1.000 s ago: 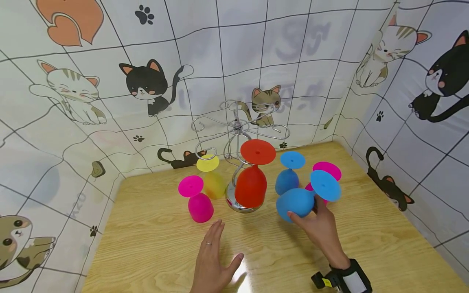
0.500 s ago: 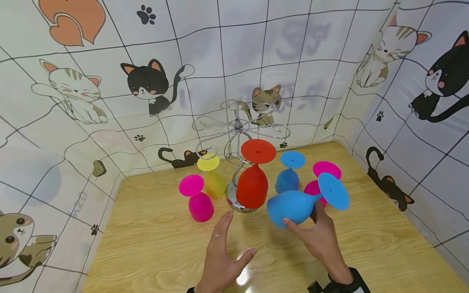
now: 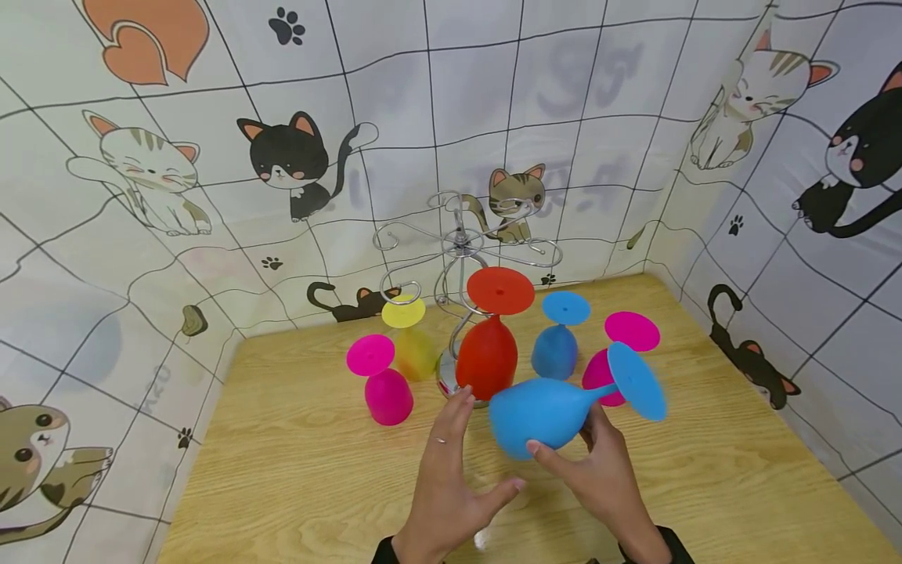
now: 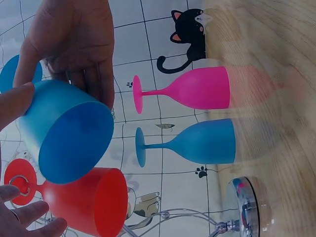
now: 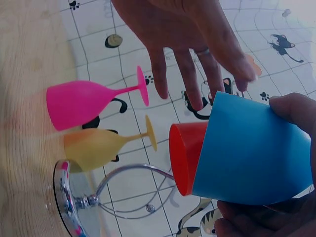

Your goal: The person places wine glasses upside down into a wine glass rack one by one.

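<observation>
My right hand (image 3: 599, 470) grips the bowl of a light blue plastic goblet (image 3: 539, 415) between thumb and fingers. The goblet lies tilted in the air, its mouth towards the left and its round foot to the right. My left hand (image 3: 451, 478) is spread beside the mouth, thumb apart, apparently not touching it. Behind hangs a red goblet (image 3: 488, 356), mouth down, from the chrome rack (image 3: 461, 244); in the left wrist view a wire loop (image 4: 19, 183) shows at its foot. The rack's round base (image 5: 63, 197) is partly hidden by the red goblet.
Upside-down goblets stand on the wooden table (image 3: 296, 454): pink (image 3: 389, 398) and yellow (image 3: 414, 352) left of the rack, blue (image 3: 555, 352) and another pink (image 3: 632, 330) on the right. Cat-patterned cloth (image 3: 395, 94) covers the walls behind and at the sides.
The right hand has brought the blue goblet left and nearer, turning its foot further outward. My left hand has moved right and up towards the goblet's mouth.
</observation>
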Tool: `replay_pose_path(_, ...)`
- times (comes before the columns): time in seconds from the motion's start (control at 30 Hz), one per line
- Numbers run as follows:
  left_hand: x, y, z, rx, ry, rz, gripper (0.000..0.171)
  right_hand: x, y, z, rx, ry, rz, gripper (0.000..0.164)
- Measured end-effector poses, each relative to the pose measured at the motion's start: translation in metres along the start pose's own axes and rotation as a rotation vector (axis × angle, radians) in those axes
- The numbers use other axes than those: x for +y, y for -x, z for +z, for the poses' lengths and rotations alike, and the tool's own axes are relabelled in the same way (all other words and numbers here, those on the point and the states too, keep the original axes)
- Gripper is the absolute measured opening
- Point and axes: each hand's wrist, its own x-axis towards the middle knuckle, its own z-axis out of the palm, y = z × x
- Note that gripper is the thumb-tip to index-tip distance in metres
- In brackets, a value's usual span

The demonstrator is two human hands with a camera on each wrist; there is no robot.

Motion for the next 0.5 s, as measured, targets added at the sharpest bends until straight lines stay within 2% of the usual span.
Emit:
replay_pose_path(0.13, 0.001, -0.001, 0.001, 0.003, -0.065, 0.041, 0.102, -0.003, 0.002, 0.008, -0.024, -0.041, 0.006, 0.077)
replay_pose_path(0.37, 0.002, -0.001, 0.0, 0.049, -0.218, 0.141, 0.101, -0.001, 0.006, 0.024, -0.076, -0.103, 0.016, 0.076)
replay_pose_path(0.5, 0.002, 0.0, 0.001, 0.057, -0.248, 0.15, 0.1, 0.001, 0.006, 0.031, -0.081, -0.111, 0.008, 0.075)
